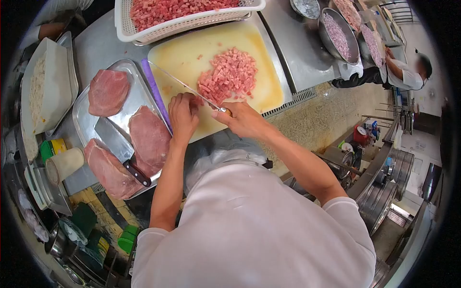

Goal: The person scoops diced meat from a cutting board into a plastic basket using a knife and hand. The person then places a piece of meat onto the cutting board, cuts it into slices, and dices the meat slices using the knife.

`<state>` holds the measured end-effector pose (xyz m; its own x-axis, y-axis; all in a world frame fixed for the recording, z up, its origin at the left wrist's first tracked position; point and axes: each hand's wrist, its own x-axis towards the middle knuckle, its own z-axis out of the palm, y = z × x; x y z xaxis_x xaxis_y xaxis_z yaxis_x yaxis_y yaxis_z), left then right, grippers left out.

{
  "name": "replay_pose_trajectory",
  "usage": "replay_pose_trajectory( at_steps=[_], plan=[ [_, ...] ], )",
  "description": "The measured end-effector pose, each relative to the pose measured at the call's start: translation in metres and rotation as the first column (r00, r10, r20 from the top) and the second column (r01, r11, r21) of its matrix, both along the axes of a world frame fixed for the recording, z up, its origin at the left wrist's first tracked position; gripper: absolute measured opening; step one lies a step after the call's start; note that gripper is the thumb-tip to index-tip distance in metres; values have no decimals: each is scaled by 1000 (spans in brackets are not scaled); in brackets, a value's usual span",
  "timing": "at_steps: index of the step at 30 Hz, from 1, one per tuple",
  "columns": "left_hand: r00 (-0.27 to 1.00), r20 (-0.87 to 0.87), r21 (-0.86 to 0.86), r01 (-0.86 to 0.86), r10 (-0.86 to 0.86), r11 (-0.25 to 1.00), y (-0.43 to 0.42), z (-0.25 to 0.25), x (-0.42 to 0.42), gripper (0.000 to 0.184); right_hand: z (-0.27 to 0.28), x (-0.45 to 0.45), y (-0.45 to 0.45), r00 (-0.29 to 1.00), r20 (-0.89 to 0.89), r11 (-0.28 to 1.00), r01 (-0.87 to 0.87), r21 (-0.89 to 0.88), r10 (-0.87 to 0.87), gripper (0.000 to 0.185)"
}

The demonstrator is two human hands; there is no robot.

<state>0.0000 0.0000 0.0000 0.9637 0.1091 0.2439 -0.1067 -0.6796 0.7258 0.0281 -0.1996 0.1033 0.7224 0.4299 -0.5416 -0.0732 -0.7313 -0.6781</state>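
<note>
My right hand (242, 119) is wrapped around the handle of a long, thin knife (180, 82). Its blade slants away to the upper left over a yellowed cutting board (180, 53). Beside the blade, the curled fingers of my left hand (183, 115) press on a small piece of raw meat (197, 100), mostly hidden by them. A heap of diced pink meat (230, 74) lies on the board beyond the knife. To the left, a metal tray (136, 72) carries three slabs of raw meat (149, 137) and a cleaver (114, 139).
A white plastic basket (192, 21) of diced meat stands behind the board. At the left is a white tub (53, 86). Metal bowls (353, 55) with chopped pinkish food sit at the upper right, near another person (408, 72). A purple strip (154, 91) edges the board.
</note>
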Motion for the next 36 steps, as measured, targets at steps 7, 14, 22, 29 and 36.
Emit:
replay_pose_trajectory(
  at_steps=[7, 14, 22, 29, 36],
  plan=[
    [999, 31, 22, 21, -22, 1000, 4, 5, -7, 17, 15, 5, 17, 997, -71, 996, 18, 85, -12, 50],
    [1000, 14, 77, 25, -27, 997, 3, 3, -7, 23, -28, -12, 16, 983, 180, 975, 5, 221, -46, 49],
    [993, 106, -46, -42, 47, 998, -13, 24, 39, 11, 63, -3, -66, 988, -4, 988, 156, 14, -156, 50],
    [992, 125, 65, 7, -15, 998, -46, 2, 75, 16, 55, 2, -92, 988, -45, 989, 146, -38, -147, 50],
    [994, 106, 43, -20, 15, 999, -51, 6, 73, 12, 63, 17, -89, 998, -23, 998, 53, -45, -55, 53]
  ],
)
